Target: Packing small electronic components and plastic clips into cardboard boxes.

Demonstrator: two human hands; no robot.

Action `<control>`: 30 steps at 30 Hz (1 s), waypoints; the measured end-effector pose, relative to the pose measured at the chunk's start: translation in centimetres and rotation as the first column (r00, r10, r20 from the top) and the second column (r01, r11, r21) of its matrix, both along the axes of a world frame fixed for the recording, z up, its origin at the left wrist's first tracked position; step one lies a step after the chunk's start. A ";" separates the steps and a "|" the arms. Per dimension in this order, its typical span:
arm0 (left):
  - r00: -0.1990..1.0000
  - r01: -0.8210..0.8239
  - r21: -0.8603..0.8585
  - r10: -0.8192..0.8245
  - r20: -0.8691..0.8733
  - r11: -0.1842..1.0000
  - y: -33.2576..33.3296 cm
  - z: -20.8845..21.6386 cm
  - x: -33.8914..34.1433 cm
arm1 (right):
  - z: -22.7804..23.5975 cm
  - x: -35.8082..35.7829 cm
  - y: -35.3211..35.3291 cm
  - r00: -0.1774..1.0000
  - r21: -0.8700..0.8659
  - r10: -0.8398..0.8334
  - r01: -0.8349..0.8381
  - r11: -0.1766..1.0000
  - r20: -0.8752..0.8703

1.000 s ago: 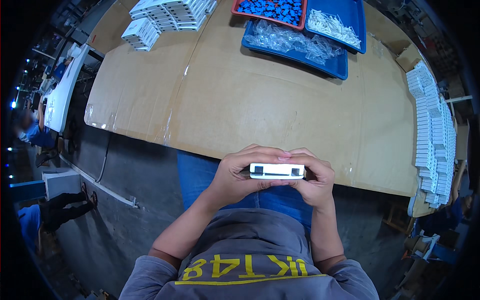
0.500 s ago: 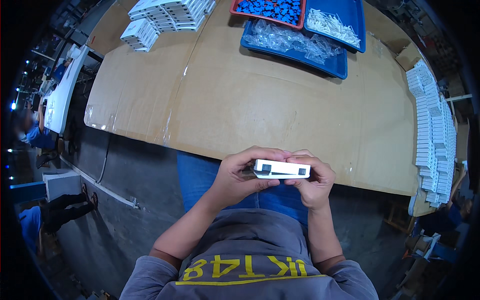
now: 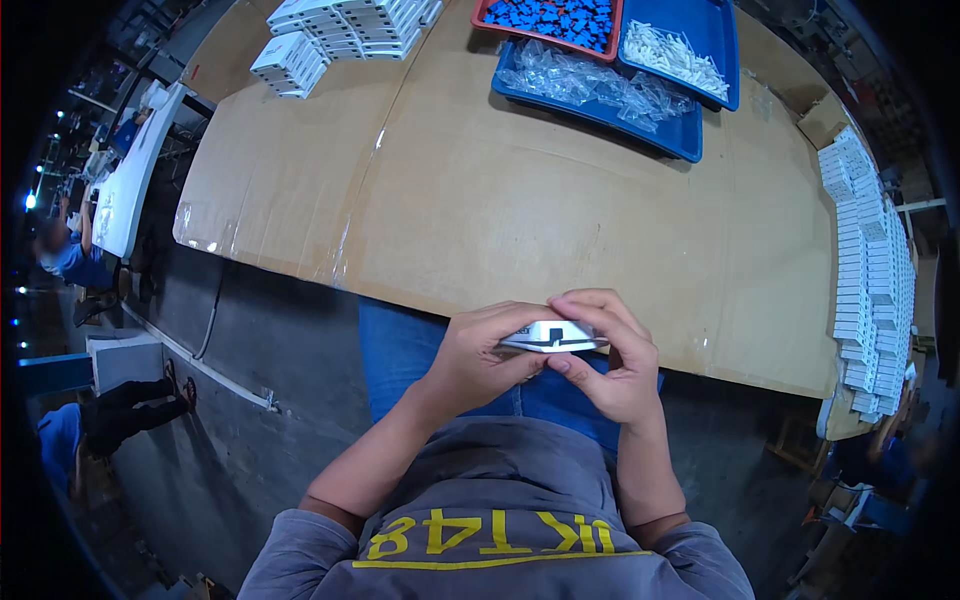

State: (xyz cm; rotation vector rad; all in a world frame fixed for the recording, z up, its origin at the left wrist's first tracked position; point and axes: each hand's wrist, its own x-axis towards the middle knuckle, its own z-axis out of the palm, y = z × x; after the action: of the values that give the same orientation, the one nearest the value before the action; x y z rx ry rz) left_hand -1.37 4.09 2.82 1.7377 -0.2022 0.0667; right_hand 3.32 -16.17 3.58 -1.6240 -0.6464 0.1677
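A flat white plastic case (image 3: 572, 330) is held between both hands, just off the near edge of the cardboard-covered table. Its narrow side faces up, with a black notch near the middle and a dark seam along its length. My left hand (image 3: 480, 345) is closed on the left end, fingers above and thumb below. On the right end, my right hand (image 3: 622, 370) grips with its fingers over the top and its thumb underneath. The fingers hide both ends of the case.
Stacked white cases (image 3: 290, 62) stand at the far left, and a long row of white stacks (image 3: 850, 290) lines the right edge. At the back are a red tray (image 3: 545, 43) of blue pieces, a blue tray (image 3: 690, 152) of clear plastic pieces and another blue tray (image 3: 731, 60) of white pieces.
The case has turned in my hands: two black squares showed on its side before, now one notch near the middle. My right fingers have shifted over its top. The open gap now appears as a seam.
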 end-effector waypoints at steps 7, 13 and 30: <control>0.999 -0.040 0.027 0.039 0.038 0.999 -0.4 -0.2 0.1 | -0.4 0.0 0.5 0.999 0.025 -0.016 0.015 1.000 0.041; 0.995 -0.078 0.097 0.072 0.065 0.992 -0.3 -0.3 0.1 | -0.2 0.1 1.2 0.993 -0.056 -0.058 0.064 0.996 0.108; 0.973 -0.044 0.072 0.059 -0.222 0.996 -0.3 0.3 0.2 | -1.6 0.4 1.3 0.982 -0.025 -0.146 0.144 0.989 -0.122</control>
State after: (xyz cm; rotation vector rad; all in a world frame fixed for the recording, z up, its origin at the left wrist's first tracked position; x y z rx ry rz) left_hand -1.13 3.79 3.11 1.8012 0.0072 -0.0992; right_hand 3.70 -14.83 1.94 -1.6553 -0.4316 0.1657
